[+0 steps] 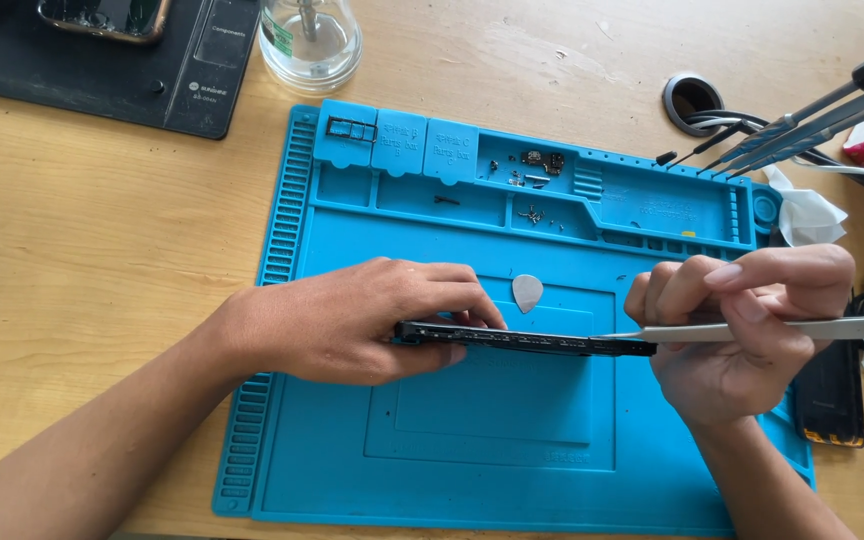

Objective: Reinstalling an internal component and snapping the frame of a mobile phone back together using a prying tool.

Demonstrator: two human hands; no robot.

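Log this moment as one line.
left hand: holds black phone frame on edge | right hand: metal tweezers at frame end | blue silicone repair mat | grey pick

A small electronics repair bench: a blue silicone work mat point(512, 420) with parts trays holding tiny screws point(532, 213) lies on a wooden desk point(82, 250), with tweezers and screwdrivers point(802, 125) standing in its slots, a glass liquid dispenser point(310, 42) and a black heating pad point(102, 70) behind
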